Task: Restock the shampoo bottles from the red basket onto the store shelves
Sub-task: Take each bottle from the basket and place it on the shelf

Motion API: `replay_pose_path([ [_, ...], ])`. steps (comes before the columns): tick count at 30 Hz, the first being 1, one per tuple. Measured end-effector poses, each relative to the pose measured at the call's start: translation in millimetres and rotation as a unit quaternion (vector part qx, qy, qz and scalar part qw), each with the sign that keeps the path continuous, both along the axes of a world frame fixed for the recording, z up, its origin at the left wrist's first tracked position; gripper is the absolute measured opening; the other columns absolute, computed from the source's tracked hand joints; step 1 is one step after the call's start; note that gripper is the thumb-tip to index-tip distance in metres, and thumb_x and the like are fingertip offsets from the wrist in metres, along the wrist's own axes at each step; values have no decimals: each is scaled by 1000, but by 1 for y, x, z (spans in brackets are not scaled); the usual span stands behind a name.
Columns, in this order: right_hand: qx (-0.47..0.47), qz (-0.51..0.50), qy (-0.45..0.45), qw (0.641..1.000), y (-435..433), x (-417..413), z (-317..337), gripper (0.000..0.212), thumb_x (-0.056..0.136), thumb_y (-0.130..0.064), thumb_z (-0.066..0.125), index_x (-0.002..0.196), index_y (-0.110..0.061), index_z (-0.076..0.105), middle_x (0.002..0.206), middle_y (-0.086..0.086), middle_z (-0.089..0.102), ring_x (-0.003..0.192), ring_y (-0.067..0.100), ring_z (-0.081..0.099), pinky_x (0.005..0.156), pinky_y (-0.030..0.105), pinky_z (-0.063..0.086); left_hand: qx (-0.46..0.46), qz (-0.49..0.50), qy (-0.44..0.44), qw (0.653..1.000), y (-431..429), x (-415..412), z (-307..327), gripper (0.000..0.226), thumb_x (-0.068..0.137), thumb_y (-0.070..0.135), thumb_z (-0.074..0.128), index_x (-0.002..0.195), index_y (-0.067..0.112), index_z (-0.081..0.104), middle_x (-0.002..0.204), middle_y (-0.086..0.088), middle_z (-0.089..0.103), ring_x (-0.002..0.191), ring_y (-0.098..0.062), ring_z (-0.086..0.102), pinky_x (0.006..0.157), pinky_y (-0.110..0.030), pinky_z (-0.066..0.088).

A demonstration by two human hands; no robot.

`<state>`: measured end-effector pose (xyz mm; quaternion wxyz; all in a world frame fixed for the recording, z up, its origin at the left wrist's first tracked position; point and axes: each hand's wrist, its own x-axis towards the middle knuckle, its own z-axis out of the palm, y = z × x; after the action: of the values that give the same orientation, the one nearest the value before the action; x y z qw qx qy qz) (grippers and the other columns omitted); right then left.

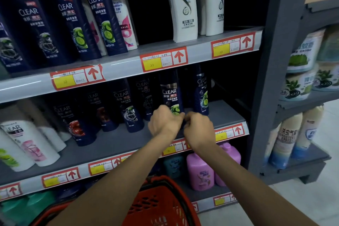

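Note:
A dark blue CLEAR shampoo bottle [171,95] with a lime picture stands upright on the middle shelf [227,113]. My left hand [164,122] and my right hand [199,128] meet at its base, fingers curled round the bottom of the bottle. The bottle's foot is hidden behind my hands. Another dark CLEAR bottle [201,95] stands just to its right. The red basket [161,205] sits low in front of me, under my forearms; I cannot see what it holds.
Several dark CLEAR bottles [128,108] line the middle shelf to the left, with white ones [27,139] further left. White bottles [183,5] stand on the upper shelf. Purple bottles [200,172] fill the lower shelf. A grey upright post [273,60] borders the shelves on the right.

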<state>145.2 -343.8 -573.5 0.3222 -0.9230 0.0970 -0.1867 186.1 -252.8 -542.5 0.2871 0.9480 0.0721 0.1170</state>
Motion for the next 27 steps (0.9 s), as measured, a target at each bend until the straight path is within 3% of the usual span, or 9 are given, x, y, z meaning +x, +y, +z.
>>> replay_pose_path([
  [2, 40, 9, -1, 999, 8, 8, 3, 22, 93, -4, 53, 106, -10, 70, 104, 14, 72, 96, 35, 67, 73, 36, 52, 28, 12, -11, 999, 14, -15, 2, 46, 77, 60, 76, 68, 19, 57, 80, -3, 70, 74, -29, 66, 61, -31, 44],
  [7, 103, 4, 4, 995, 23, 25, 6, 38, 94, 0, 55, 131, -6, 59, 123, 16, 68, 112, 33, 65, 90, 37, 53, 33, 13, -16, 999, 53, -30, 5, 45, 76, 55, 77, 70, 22, 47, 72, 2, 58, 68, -25, 59, 58, -31, 44],
  [14, 128, 42, 47, 990, 36, 51, 5, 69, 92, 6, 51, 157, -8, 32, 130, 21, 62, 117, 37, 61, 95, 39, 53, -4, -4, -46, 999, 86, -28, -9, 44, 70, 58, 76, 87, 20, 61, 76, 3, 66, 70, -23, 64, 59, -34, 53],
  [22, 158, 11, 20, 987, 35, 69, -6, 60, 91, 5, 50, 149, -10, 45, 132, 18, 63, 120, 37, 60, 99, 40, 52, -29, -35, -80, 996, 101, -25, -19, 38, 74, 57, 78, 80, 26, 58, 63, 7, 64, 63, -15, 63, 48, -28, 41],
  [25, 149, -77, -83, 982, 25, 65, -12, 28, 92, -5, 58, 115, -18, 64, 107, 5, 70, 99, 27, 67, 85, 38, 55, -42, -46, -99, 993, 103, -20, -26, 36, 73, 60, 78, 87, 30, 61, 68, 12, 70, 66, -12, 67, 55, -35, 57],
  [27, 154, -121, -155, 968, 17, 57, -12, 13, 90, -12, 63, 95, -22, 57, 88, -5, 64, 82, 19, 61, 72, 35, 50, -50, -53, -109, 991, 105, -20, -31, 37, 74, 61, 77, 90, 31, 64, 69, 13, 71, 66, -11, 68, 56, -38, 60],
])
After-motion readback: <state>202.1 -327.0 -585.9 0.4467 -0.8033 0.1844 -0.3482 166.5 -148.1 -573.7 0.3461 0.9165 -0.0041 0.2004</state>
